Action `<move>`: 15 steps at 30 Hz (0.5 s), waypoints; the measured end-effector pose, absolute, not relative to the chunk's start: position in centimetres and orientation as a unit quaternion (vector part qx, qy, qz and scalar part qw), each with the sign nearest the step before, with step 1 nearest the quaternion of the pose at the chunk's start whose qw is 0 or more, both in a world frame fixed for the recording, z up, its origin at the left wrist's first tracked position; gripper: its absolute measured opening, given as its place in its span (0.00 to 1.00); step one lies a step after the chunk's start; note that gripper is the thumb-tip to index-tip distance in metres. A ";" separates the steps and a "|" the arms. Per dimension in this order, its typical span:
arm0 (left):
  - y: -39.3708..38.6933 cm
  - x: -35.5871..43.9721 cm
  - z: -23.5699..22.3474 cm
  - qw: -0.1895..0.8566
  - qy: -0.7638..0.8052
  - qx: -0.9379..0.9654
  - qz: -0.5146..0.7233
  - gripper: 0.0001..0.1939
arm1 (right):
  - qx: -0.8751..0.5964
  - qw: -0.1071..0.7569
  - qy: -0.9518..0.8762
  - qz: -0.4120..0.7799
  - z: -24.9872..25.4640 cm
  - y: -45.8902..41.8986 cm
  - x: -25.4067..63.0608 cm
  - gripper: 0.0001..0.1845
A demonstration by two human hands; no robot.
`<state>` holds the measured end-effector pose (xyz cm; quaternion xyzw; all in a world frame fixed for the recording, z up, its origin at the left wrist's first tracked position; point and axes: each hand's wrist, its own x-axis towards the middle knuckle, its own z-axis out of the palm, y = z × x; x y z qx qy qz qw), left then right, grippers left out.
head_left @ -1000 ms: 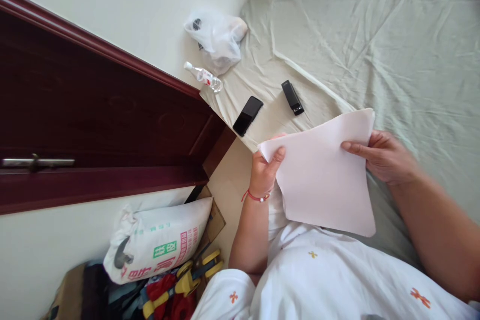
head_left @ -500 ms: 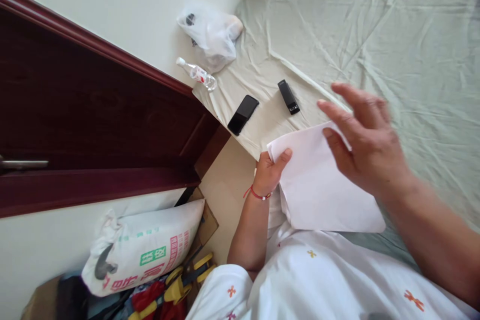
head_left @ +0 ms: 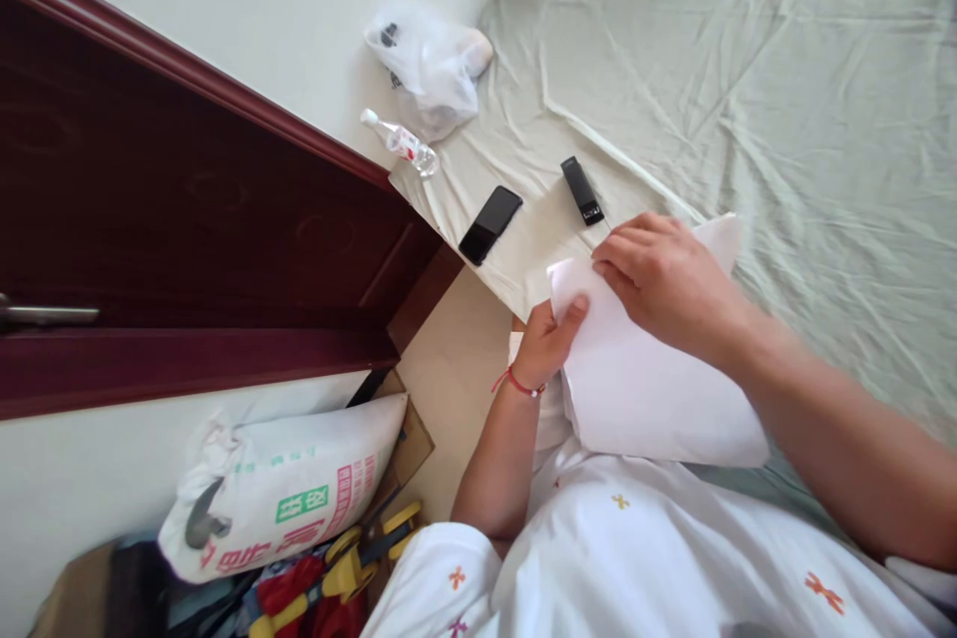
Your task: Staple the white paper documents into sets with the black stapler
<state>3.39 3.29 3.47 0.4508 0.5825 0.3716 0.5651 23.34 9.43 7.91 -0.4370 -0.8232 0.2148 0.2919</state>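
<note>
A stack of white paper [head_left: 650, 384] rests over my lap at the bed's edge. My left hand [head_left: 551, 339], with a red string bracelet at the wrist, grips the stack's left edge, thumb on top. Across the upper edge reaches my right hand [head_left: 658, 279], its fingers bent and pressed together on the paper near the top left corner. Its fingertips are partly hidden by the hand. Just beyond the paper lies a black stapler [head_left: 581, 191] on the sheet. To its left is a black phone [head_left: 490, 225], lying flat.
A clear bottle [head_left: 404, 144] lies near the wall beside a white plastic bag [head_left: 438, 75]. A pale wrinkled sheet [head_left: 748, 100] covers the bed. At left are a dark red door [head_left: 186, 189] and, below it, a stuffed white sack [head_left: 291, 488].
My right hand has come down and left onto the paper's upper edge, its spread fingers now closed. A paper corner shows raised behind it. My left hand keeps its hold.
</note>
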 end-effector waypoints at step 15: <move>-1.3 2.9 1.3 0.552 0.608 0.481 0.306 0.40 | -0.486 0.322 -0.767 0.267 8.1 12.6 23.8 0.16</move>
